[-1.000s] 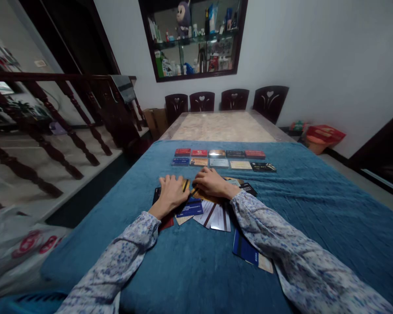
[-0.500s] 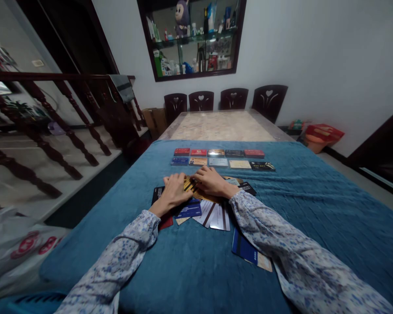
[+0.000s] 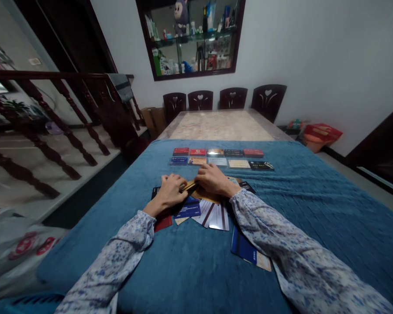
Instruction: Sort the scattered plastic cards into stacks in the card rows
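Note:
Several yellow cards with dark stripes (image 3: 190,186) are tilted up between my two hands, above a loose pile. My left hand (image 3: 170,190) grips their left end, thumb towards me and fingers curled over the far side. At the right end my right hand (image 3: 213,179) has its bent fingers closed on them; its fingertips are partly hidden. Beneath and around lie fanned cards: a blue card (image 3: 189,208), white cards with a dark stripe (image 3: 218,216), a red card (image 3: 163,222) and a black card (image 3: 248,187). Another blue card (image 3: 244,244) lies by my right forearm.
Beyond my hands, cards lie in two rows, among them a black card (image 3: 261,165) and a red card (image 3: 253,153). A blue cloth (image 3: 183,266) covers the near part of the table (image 3: 222,124). Chairs (image 3: 233,98) stand at the far end, plastic bags (image 3: 16,253) at left.
The yellow cards have been tilted up, so less of their striped faces shows. My left hand has shifted slightly left; my right hand stays nearly in place.

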`<state>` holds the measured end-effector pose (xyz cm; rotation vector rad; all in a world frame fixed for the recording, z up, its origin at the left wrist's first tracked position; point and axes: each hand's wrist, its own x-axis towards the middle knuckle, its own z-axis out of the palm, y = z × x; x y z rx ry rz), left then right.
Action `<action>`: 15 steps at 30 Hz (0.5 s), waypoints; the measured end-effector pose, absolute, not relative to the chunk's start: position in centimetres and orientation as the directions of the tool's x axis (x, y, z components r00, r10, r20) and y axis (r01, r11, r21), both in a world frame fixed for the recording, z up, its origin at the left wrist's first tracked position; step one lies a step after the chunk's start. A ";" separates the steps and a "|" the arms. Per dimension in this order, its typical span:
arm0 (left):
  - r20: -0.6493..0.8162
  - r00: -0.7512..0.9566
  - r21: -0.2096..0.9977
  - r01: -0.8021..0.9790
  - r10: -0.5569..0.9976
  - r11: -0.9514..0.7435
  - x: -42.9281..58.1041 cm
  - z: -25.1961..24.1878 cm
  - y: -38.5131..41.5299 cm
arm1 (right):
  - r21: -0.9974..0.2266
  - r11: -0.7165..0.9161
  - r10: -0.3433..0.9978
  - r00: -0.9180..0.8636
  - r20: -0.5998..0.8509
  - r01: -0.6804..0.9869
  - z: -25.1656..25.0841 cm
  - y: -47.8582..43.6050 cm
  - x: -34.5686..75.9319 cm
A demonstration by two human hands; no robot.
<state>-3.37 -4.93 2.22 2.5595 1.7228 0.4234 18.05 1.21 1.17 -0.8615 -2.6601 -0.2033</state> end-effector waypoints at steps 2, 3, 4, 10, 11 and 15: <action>0.225 0.355 0.183 0.900 0.908 -0.397 -3.9 2.6 -4.9 | 0.018 0.806 0.541 -0.748 0.385 0.592 1.4 1.3 18.3; 0.235 0.357 0.196 0.894 0.904 -0.404 -4.2 2.7 -4.8 | 0.005 0.806 0.541 -0.742 0.396 0.591 1.6 1.4 18.5; 0.247 0.360 0.214 0.885 0.900 -0.413 -4.4 2.7 -4.6 | -0.011 0.808 0.542 -0.736 0.405 0.589 1.7 1.4 18.6; 0.341 0.334 0.302 0.847 0.879 -0.439 -5.3 2.1 -4.0 | -0.106 0.801 0.570 -0.696 0.436 0.589 1.6 1.6 18.5; 0.352 0.328 0.303 0.846 0.877 -0.438 -5.3 1.9 -3.9 | -0.118 0.797 0.576 -0.689 0.439 0.592 1.5 1.7 18.5; 0.371 0.311 0.311 0.846 0.875 -0.433 -5.3 1.6 -3.8 | -0.144 0.780 0.601 -0.663 0.447 0.609 1.1 1.7 18.3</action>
